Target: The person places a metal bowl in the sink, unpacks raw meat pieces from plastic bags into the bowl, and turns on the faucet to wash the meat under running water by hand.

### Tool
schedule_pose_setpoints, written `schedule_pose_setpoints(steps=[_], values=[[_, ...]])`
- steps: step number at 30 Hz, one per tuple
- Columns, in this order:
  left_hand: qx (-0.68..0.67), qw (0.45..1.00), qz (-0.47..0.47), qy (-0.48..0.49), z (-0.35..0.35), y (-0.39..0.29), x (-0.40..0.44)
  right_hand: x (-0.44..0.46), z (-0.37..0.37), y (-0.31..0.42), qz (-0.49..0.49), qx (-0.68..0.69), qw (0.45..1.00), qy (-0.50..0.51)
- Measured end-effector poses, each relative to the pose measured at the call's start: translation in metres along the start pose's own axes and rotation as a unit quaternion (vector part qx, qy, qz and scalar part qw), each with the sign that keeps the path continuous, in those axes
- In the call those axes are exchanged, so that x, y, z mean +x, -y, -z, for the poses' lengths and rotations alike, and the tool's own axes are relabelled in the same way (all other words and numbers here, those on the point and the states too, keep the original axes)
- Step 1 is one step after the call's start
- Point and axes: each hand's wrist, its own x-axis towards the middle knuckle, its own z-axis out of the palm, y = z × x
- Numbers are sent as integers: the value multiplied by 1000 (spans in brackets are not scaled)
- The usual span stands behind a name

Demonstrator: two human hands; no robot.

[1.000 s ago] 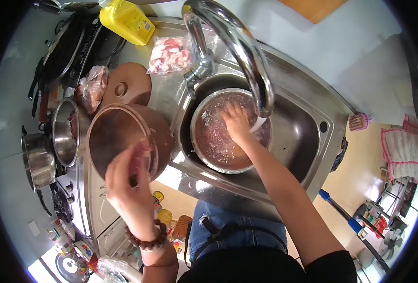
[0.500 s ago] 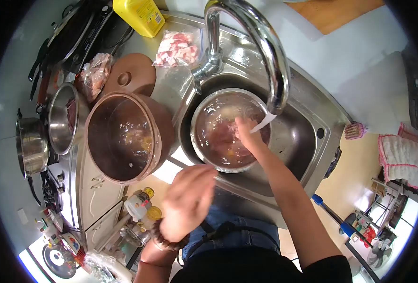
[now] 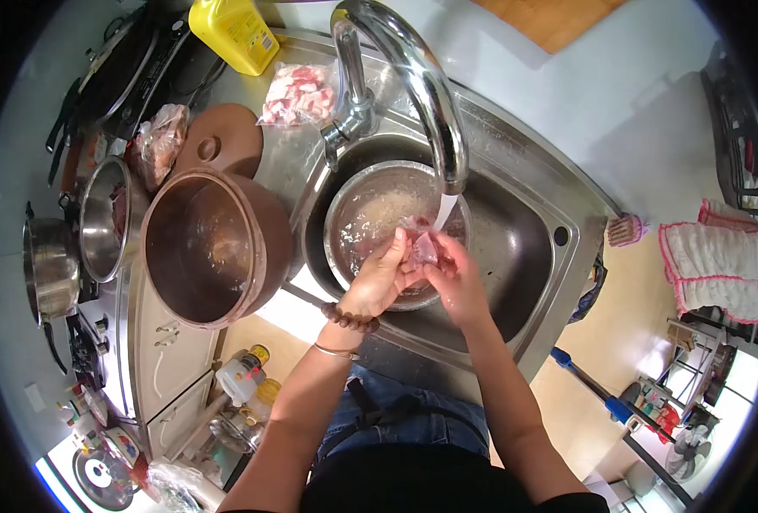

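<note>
A piece of raw meat (image 3: 424, 248) is held between my two hands, over a steel bowl (image 3: 338, 248) of cloudy water. My left hand (image 3: 381, 275) grips it from the left, with a beaded bracelet and a bangle on that wrist. From the right, the fingers of my right hand (image 3: 458, 278) close on the same piece. Water runs from the curved faucet (image 3: 449, 128) just behind the meat. The bowl stands in the sink (image 3: 516, 282); my hands hide its near right part.
Left of the sink stands a brown clay pot (image 3: 263, 248), its lid (image 3: 238, 141) behind it. Bagged meat (image 3: 298, 96) lies near a yellow jug (image 3: 238, 34). Farther left are another steel bowl (image 3: 97, 222) and a saucepan (image 3: 51, 265).
My right hand has lifted out of the bowl's water with a piece of meat. My left hand has moved right and up from beside the bowl and now grips the meat too.
</note>
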Motion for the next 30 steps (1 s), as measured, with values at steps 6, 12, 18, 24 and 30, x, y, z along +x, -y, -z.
schedule_pose_setpoints(steps=[6,12,18,24,30], values=[[-41,998,-25,-37,-9,-10,0,-16,-8,37,224,-398,890,1],[-75,994,19,71,8,-25,-7,34,26,-23,61,-25,998,-18],[-195,969,55,141,17,-26,-6,37,15,-30,-138,345,889,267],[-310,940,36,137,20,-38,-4,26,0,-14,-108,157,966,172],[-334,942,-33,31,40,-56,-3,26,22,-20,-79,101,984,124]])
